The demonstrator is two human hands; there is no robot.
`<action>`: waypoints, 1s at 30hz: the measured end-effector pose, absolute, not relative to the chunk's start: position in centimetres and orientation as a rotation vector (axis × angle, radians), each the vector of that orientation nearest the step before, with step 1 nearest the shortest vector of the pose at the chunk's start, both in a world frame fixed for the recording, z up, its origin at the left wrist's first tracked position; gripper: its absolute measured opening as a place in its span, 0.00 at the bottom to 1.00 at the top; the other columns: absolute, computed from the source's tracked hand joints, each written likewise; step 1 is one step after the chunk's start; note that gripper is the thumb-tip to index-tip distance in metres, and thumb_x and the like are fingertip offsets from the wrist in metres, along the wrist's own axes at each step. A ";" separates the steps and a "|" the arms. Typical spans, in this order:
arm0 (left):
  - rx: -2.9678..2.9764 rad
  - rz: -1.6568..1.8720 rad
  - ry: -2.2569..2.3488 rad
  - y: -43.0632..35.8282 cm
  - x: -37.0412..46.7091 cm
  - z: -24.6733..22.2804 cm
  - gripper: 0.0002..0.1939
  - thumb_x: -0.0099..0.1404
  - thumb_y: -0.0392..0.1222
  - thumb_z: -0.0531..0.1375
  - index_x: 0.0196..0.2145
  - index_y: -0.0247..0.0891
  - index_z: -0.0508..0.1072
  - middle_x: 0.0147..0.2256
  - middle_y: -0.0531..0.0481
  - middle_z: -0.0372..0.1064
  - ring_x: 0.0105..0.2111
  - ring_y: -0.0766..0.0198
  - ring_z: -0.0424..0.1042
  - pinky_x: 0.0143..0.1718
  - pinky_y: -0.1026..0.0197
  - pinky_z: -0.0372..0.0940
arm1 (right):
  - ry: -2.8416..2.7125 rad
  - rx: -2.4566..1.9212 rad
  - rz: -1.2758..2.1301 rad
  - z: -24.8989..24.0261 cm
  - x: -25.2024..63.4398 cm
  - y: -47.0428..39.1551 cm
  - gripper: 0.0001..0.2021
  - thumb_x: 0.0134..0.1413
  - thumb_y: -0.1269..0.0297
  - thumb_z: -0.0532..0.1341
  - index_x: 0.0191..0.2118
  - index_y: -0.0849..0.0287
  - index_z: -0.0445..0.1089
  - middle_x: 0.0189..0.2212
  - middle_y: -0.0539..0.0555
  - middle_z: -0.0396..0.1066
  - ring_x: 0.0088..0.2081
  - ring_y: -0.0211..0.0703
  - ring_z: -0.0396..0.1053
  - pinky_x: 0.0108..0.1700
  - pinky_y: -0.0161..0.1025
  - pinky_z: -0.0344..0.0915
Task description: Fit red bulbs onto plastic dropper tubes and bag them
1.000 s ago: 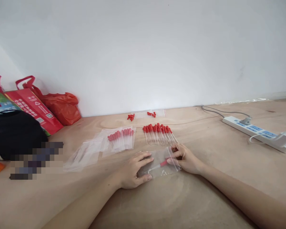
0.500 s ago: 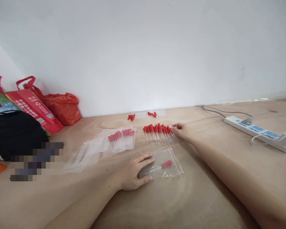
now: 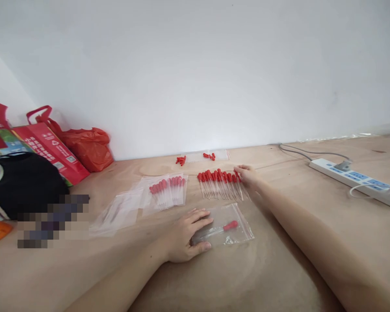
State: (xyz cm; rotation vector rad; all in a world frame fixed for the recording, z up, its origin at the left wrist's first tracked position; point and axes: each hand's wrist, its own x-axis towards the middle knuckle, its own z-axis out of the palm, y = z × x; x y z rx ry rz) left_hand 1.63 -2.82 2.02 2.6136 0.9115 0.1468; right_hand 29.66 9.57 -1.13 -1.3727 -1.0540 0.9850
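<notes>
In the head view, my left hand lies on the left end of a clear zip bag, its fingers spread and the thumb apart. Inside the bag is one dropper with a red rubber bulb and a clear tube partly covered by my hand. Beyond the bag, a row of red-bulbed droppers lies side by side, tips toward me. At the row's right end, my right hand pinches the end dropper near its bulb. Left of the row, several bagged droppers overlap in clear bags.
Flat clear bags are spread at the left. Loose red bulbs and more bulbs lie near the wall. A power strip with cables is on the right. A black bag and a red plastic bag stand at far left.
My right hand's fingers have closed on the end dropper of the row, which has shifted slightly. The left hand stays on the zip bag; the view has moved a little.
</notes>
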 end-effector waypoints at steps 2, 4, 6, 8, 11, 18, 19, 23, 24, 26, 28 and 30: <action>2.615 0.150 0.913 -2.8 1.7 2.1 0.28 0.60 0.53 0.53 0.56 0.43 0.57 0.59 0.47 0.48 0.58 0.53 0.48 0.57 0.47 0.48 | -1.005 -1.287 1.034 -0.4 30.1 9.0 0.10 0.43 0.59 0.59 0.22 0.60 0.62 0.19 0.49 0.67 0.14 0.28 0.52 0.15 0.29 0.47; 2.621 0.146 0.916 -2.9 1.8 2.2 0.28 0.59 0.53 0.54 0.56 0.43 0.57 0.59 0.47 0.49 0.58 0.53 0.48 0.57 0.48 0.48 | -0.945 -1.211 1.058 0.1 30.7 8.2 0.11 0.43 0.58 0.60 0.22 0.59 0.60 0.20 0.49 0.67 0.14 0.27 0.51 0.15 0.28 0.46; 2.627 0.144 0.920 -2.9 1.9 2.5 0.27 0.60 0.52 0.54 0.55 0.43 0.57 0.58 0.47 0.49 0.58 0.54 0.48 0.57 0.48 0.48 | -0.876 -1.158 1.062 0.2 31.2 7.2 0.12 0.42 0.57 0.60 0.22 0.59 0.59 0.19 0.47 0.65 0.15 0.27 0.51 0.15 0.27 0.47; 2.634 0.141 0.919 -3.0 2.0 2.7 0.27 0.60 0.52 0.53 0.55 0.42 0.58 0.58 0.47 0.50 0.58 0.54 0.49 0.57 0.48 0.48 | -0.814 -1.127 1.061 0.0 31.6 5.9 0.12 0.41 0.57 0.61 0.24 0.58 0.59 0.18 0.46 0.64 0.15 0.27 0.51 0.16 0.27 0.48; 2.631 0.139 0.911 -3.0 2.0 2.8 0.27 0.60 0.52 0.53 0.55 0.42 0.58 0.58 0.46 0.50 0.57 0.53 0.50 0.56 0.48 0.49 | -0.716 -1.116 1.055 -0.9 31.7 3.1 0.10 0.41 0.58 0.61 0.27 0.57 0.61 0.17 0.45 0.63 0.15 0.27 0.53 0.16 0.26 0.50; 2.631 0.149 0.911 -2.9 2.0 2.6 0.27 0.60 0.53 0.53 0.55 0.41 0.58 0.58 0.46 0.50 0.58 0.54 0.49 0.57 0.48 0.48 | -0.608 -1.117 1.032 -2.0 30.6 -1.7 0.13 0.40 0.56 0.63 0.28 0.57 0.63 0.19 0.46 0.65 0.16 0.29 0.57 0.16 0.27 0.54; 2.629 0.147 0.910 -2.9 2.0 2.6 0.27 0.60 0.52 0.53 0.55 0.41 0.58 0.58 0.46 0.50 0.58 0.54 0.49 0.57 0.48 0.48 | -0.618 -1.120 1.025 -2.0 30.5 -1.8 0.13 0.40 0.55 0.63 0.28 0.57 0.63 0.19 0.45 0.65 0.17 0.29 0.57 0.17 0.28 0.54; 2.624 0.136 0.914 -2.9 2.0 2.6 0.27 0.60 0.53 0.53 0.55 0.43 0.57 0.59 0.47 0.49 0.58 0.54 0.49 0.57 0.48 0.48 | -0.639 -1.160 0.951 -2.2 31.0 -1.6 0.14 0.40 0.53 0.62 0.30 0.56 0.63 0.19 0.45 0.65 0.16 0.29 0.56 0.16 0.29 0.53; 2.626 0.140 0.912 -2.9 2.0 2.6 0.27 0.60 0.53 0.53 0.55 0.43 0.57 0.59 0.47 0.49 0.58 0.54 0.48 0.57 0.48 0.48 | -0.638 -1.168 0.929 -2.2 31.2 -1.5 0.14 0.41 0.53 0.62 0.30 0.56 0.63 0.19 0.45 0.65 0.16 0.29 0.56 0.17 0.29 0.53; 2.626 0.158 0.904 -2.8 2.0 2.5 0.27 0.60 0.53 0.53 0.55 0.43 0.57 0.59 0.48 0.49 0.58 0.53 0.48 0.57 0.47 0.48 | -0.635 -1.184 0.907 -2.3 31.5 -1.5 0.13 0.42 0.54 0.61 0.30 0.56 0.63 0.19 0.45 0.64 0.16 0.29 0.56 0.17 0.29 0.53; 2.622 0.168 0.901 -2.8 2.0 2.4 0.27 0.60 0.53 0.53 0.55 0.43 0.58 0.58 0.48 0.49 0.58 0.53 0.48 0.56 0.47 0.48 | -0.653 -1.202 0.923 -2.3 31.5 -1.5 0.12 0.43 0.54 0.61 0.29 0.55 0.62 0.19 0.45 0.64 0.17 0.30 0.56 0.17 0.30 0.54; 2.614 0.163 0.904 -2.8 2.0 2.4 0.27 0.60 0.53 0.53 0.55 0.43 0.57 0.58 0.47 0.49 0.58 0.53 0.49 0.56 0.47 0.48 | -0.694 -1.219 0.945 -2.2 31.1 -1.6 0.11 0.44 0.54 0.60 0.28 0.55 0.61 0.20 0.46 0.64 0.17 0.31 0.57 0.18 0.31 0.55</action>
